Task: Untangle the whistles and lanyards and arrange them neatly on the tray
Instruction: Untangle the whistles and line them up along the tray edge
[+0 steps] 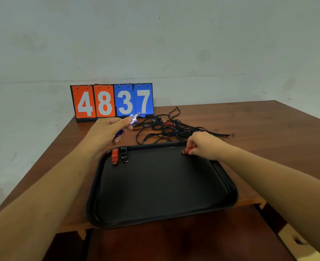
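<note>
1. So far, only a small part of the job looked done. Two whistles lay side by side in the upper left corner of the black tray (155, 185): an orange whistle (115, 156) and a black whistle (124, 154). Neither had a cord on it that I could see.
2. The left hand (108, 132), just above the tray's upper left corner, had its fingers curled round a blue whistle (120, 133). A shiny bluish bit stuck out past the fingertips, but it was too blurry to name.
3. The right hand (206, 146) was at the upper right corner of the tray. Its fingers pinched a red whistle (187, 150), held low over the tray floor or just touching it. I could not tell which.
4. The black lanyards (166, 127) lay in a messy pile on the brown counter (249, 117), just behind the tray, in the middle of the frame. A bit of red showed inside the pile, maybe one more whistle.
5. A score board (111, 101) reading 4837 stood at the back left of the counter.
6. My guess was that lots was left to do. The two held whistles had to be set down, the cords had to be pulled apart, and every cord had to be laid tidy on the tray.
</note>
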`<move>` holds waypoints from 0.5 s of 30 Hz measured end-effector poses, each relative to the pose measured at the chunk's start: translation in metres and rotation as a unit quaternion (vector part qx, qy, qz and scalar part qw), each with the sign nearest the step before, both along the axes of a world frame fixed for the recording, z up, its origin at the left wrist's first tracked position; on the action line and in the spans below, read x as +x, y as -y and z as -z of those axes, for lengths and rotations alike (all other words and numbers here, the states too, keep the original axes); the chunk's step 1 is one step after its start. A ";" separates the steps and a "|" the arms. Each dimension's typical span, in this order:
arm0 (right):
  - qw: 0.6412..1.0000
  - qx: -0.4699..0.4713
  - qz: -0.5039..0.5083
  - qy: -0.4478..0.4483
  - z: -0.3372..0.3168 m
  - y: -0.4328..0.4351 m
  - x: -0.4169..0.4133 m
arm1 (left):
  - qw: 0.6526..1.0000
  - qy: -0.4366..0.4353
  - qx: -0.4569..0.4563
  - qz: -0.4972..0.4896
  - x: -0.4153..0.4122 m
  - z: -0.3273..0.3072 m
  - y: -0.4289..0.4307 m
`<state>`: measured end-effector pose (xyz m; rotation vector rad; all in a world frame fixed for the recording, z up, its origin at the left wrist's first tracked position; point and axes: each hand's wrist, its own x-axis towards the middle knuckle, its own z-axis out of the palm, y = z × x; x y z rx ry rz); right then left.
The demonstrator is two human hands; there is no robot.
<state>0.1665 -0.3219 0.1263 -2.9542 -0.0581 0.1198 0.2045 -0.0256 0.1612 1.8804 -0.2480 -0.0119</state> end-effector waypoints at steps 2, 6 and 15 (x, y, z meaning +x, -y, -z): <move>0.998 0.059 0.003 0.021 -0.002 -0.010 0.000 | 1.000 0.010 -0.007 -0.023 -0.001 0.004 -0.014; 0.973 0.228 -0.006 0.034 -0.009 -0.052 -0.002 | 0.997 0.011 -0.015 -0.080 -0.004 0.021 -0.043; 0.948 0.302 0.031 0.094 0.020 -0.126 0.018 | 0.982 -0.016 -0.101 -0.157 -0.001 0.063 -0.068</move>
